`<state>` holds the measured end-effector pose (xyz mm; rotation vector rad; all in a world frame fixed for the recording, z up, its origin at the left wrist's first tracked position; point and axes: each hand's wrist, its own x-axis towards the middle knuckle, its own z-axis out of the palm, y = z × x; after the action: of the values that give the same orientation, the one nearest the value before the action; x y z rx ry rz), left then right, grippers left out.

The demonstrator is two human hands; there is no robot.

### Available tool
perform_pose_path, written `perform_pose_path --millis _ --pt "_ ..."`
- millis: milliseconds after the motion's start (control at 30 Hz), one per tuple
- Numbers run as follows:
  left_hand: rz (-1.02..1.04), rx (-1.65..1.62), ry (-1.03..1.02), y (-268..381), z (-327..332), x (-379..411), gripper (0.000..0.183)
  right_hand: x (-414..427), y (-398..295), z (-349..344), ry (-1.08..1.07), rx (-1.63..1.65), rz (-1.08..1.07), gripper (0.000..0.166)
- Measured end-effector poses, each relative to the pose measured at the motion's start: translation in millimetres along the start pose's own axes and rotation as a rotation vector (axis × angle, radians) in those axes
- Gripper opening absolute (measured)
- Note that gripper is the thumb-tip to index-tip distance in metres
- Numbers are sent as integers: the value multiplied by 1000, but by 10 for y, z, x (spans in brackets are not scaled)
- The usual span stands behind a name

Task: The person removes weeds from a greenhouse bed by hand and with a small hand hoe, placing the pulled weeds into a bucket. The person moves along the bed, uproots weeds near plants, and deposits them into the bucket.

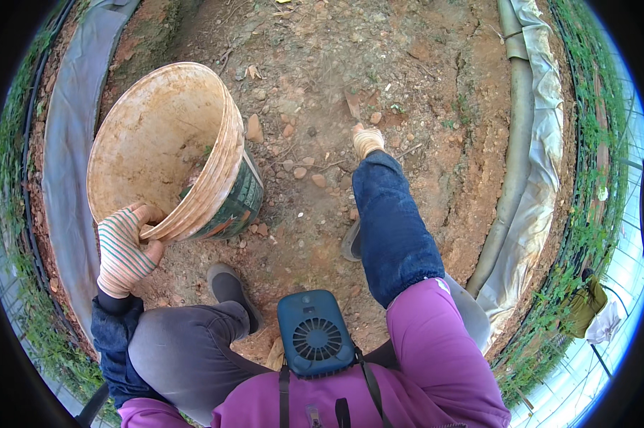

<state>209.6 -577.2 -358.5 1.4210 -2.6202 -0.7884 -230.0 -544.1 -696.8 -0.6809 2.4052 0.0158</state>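
My left hand, in a striped knit glove, grips the near rim of a large plastic bucket. The bucket is tilted, its mouth facing up and to the left. Its inside is stained with soil, and a little greenery shows low inside, partly hidden by the wall. A printed dark green outside shows on its right. My right hand, also gloved, reaches forward to the ground. It is closed around a small hand tool with a flat, rust-brown blade, which points away from me close to the soil; its handle is hidden.
Bare stony soil runs between two sheet-covered edges, grey sheeting left and pale sheeting with a pipe-like roll right. Green plants line both sides. A blue portable fan hangs before my chest.
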Motion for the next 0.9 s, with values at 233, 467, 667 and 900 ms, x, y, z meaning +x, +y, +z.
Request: perform_pose_path --millis 233,467,667,900 --pt "-39 -45 -6 29 -29 1 24 411 744 -713 119 71 15 55" --pt "44 32 -12 147 12 103 26 262 1141 -770 -214 -830 -662 51" --pt "63 17 -66 171 46 112 25 630 1543 -2046 26 -779 -157 36" --pt "53 15 -55 190 59 180 24 624 1877 -2127 407 -513 32 28"
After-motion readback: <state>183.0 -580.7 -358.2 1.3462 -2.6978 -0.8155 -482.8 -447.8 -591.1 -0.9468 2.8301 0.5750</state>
